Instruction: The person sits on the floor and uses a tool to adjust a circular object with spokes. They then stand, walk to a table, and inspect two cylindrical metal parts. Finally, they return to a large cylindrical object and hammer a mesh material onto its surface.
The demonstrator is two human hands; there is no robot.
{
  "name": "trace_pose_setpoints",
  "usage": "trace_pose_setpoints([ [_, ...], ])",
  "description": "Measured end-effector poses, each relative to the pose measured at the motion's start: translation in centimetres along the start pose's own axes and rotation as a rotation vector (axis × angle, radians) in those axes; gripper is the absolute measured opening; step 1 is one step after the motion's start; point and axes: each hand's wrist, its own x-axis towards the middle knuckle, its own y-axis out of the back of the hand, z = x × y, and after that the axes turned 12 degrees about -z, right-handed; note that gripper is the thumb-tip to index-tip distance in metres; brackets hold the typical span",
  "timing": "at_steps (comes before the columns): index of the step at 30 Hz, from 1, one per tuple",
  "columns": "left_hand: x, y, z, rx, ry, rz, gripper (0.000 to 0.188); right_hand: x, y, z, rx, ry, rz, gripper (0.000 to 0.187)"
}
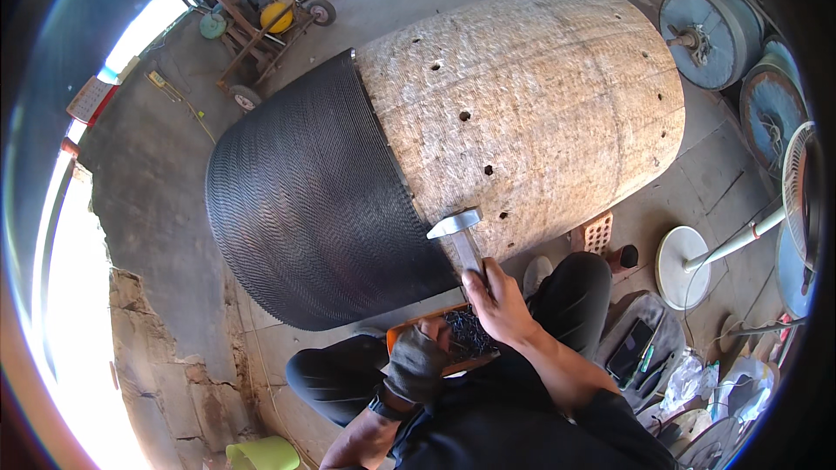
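In my right hand is a hammer, its metal head raised close to the lower side of a large wooden drum. My left hand, in a grey glove with bare fingertips, dips into an orange box between my legs. Its fingers are curled, and whatever they pinch is hidden. Thin dark nails fill the box beside them. Black ridged strip material covers the drum's left part, its edge just left of the hammer head. Several dark holes dot the bare wood.
A perforated brick sits under the drum's right side. Right of me are a fan stand's round base, metal spools and a seat holding a phone. A wheeled cart stands at the far left; a green container lies near left.
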Motion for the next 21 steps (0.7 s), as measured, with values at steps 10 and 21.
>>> trace_pose_setpoints([
  [10,9.6,5.8,0.8,0.242,-0.129,0.414,0.022,-2.3,2.6,-2.3,-0.296,0.057,0.203,0.024],
  [21,13.6,5.8,0.3,0.213,-0.176,0.408,0.066,-1.3,2.2,-1.5,-0.33,0.127,0.175,0.021],
])
